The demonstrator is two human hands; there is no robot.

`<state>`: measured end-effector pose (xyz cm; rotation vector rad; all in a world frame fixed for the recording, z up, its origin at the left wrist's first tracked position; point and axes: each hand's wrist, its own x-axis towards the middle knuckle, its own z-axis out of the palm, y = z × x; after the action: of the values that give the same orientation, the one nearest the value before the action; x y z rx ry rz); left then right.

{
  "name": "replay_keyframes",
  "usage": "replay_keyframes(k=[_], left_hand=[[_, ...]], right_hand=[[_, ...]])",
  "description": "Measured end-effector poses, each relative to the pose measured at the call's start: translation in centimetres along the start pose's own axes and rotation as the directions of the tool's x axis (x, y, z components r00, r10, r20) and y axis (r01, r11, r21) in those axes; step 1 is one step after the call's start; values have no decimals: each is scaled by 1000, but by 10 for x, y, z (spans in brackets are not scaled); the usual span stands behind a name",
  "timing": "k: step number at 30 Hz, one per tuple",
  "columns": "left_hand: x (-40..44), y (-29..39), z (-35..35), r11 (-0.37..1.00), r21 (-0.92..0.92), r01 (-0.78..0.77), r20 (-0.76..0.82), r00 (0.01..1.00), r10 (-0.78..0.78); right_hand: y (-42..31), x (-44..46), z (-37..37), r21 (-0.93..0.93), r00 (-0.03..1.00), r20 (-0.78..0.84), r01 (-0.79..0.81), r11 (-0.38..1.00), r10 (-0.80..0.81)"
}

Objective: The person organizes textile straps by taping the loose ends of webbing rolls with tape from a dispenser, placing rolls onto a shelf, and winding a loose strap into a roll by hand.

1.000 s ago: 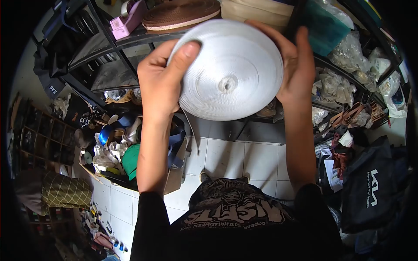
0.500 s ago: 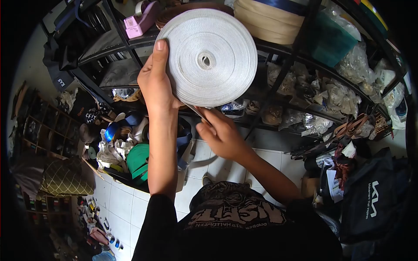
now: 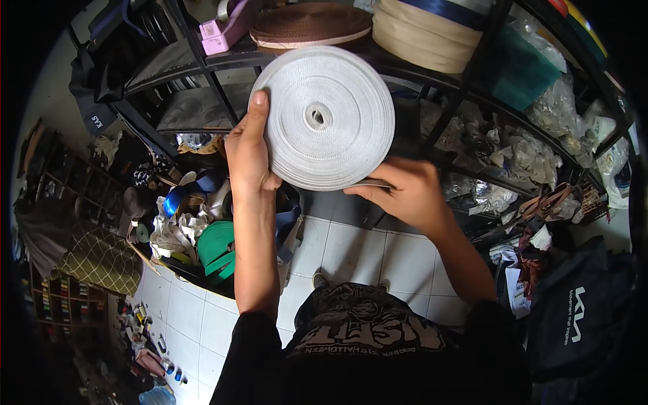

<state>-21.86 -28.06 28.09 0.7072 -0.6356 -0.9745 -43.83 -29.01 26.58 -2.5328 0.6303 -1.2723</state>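
Note:
A large flat roll of white webbing (image 3: pixel 337 145) is held up in front of me, its coiled side facing me. My left hand (image 3: pixel 251 152) grips its left edge, thumb lying on the near side; the other fingers are mostly hidden behind. At the lower right rim, my right hand (image 3: pixel 412 192) is closed in a pinch on the webbing's end, between thumb and fingers. That strip runs along the bottom of the roll.
A dark shelf rack (image 3: pixel 229 61) ahead carries a brown webbing roll (image 3: pixel 310 23), a pink tape dispenser (image 3: pixel 226 30), beige rolls (image 3: pixel 425 37) and a green bin (image 3: pixel 520 67). Below left, a box holds green webbing (image 3: pixel 216 246). A black bag (image 3: pixel 574 317) is at right.
The roll and my left hand sit lower in view. My right hand has moved right along the rim, and the strip that hung below it no longer shows.

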Motion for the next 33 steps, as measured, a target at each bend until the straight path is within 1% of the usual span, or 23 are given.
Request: replay_keyframes(k=[2, 3, 6, 8, 11, 13, 14, 15, 16, 18, 19, 20, 21, 22, 23, 24, 25, 26, 27, 28, 30, 32, 33], left_hand=[[-5, 0, 0, 999, -10, 47, -6, 999, -47], [-8, 1, 1, 998, -14, 68, -8, 998, -68], [-7, 2, -3, 990, 18, 141, 31, 989, -142], [-5, -4, -8, 980, 44, 195, 47, 979, -197], [-4, -9, -9, 954, 119, 276, 25, 960, -280], [-6, -9, -8, 941, 152, 304, 65, 947, -316], [-6, -9, -7, 934, 167, 315, 86, 939, -332], [-7, -10, -9, 904, 291, 313, 95, 931, -353], [-10, -13, -8, 904, 338, 262, 99, 945, -311], [-16, -21, -2, 891, 429, 150, 119, 968, -220], [-21, -22, 2, 732, 671, -115, 226, 973, -54], [-31, -19, 7, 461, 812, -359, 370, 926, 70], [-41, -16, 12, 117, 828, -548, 534, 835, 134], [-49, -9, 20, -232, 669, -706, 734, 676, 59], [-53, -7, 23, -232, 534, -813, 829, 558, -46], [-52, -4, 29, -59, 479, -876, 862, 482, -156], [-55, -10, 32, -101, 462, -881, 822, 468, -323], [-54, -13, 36, -152, 427, -891, 762, 445, -471], [-53, -20, 33, -191, 373, -908, 803, 419, -424], [-50, -21, 30, -118, 409, -905, 796, 417, -439], [-42, -18, 24, 24, 471, -882, 787, 408, -462], [-37, -7, 23, 142, 522, -841, 819, 448, -358], [-31, -2, 19, 219, 562, -798, 812, 482, -329]], right_hand=[[4, 1, -7, 46, 999, -23, -40, 998, 42], [10, 1, -13, 48, 993, 28, -119, 992, 117], [7, 7, -23, -37, 977, 15, -213, 976, 213], [1, 9, -23, 100, 925, 30, -380, 920, 379], [4, 9, -20, 228, 963, 50, -268, 936, 264], [18, -3, -9, 260, 978, 160, -174, 950, 135], [24, -10, -5, 379, 955, 174, -290, 879, 240], [30, -17, 0, 487, 919, 202, -395, 779, 340], [36, -25, 7, 583, 869, 243, -486, 651, 431], [49, -39, 19, 746, 849, 244, -473, 468, 469], [54, -50, 20, 788, 791, 344, -536, 303, 505], [58, -61, 24, 801, 727, 448, -585, 127, 520], [58, -68, 37, 851, 748, 444, -525, 30, 494], [59, -70, 39, 841, 729, 484, -541, -25, 484], [59, -72, 41, 827, 708, 523, -555, -84, 474], [56, -76, 42, 804, 677, 571, -574, -152, 465], [51, -76, 48, 716, 533, 655, -664, -216, 535], [53, -74, 50, 689, 532, 694, -686, -234, 486], [53, -74, 52, 662, 527, 729, -707, -251, 436], [54, -73, 52, 635, 524, 759, -727, -261, 386], [53, -68, 41, 517, 431, 846, -809, -281, 315], [55, -63, 26, 408, 362, 910, -867, -284, 202], [55, -60, 17, 433, 397, 895, -884, -177, 205]])
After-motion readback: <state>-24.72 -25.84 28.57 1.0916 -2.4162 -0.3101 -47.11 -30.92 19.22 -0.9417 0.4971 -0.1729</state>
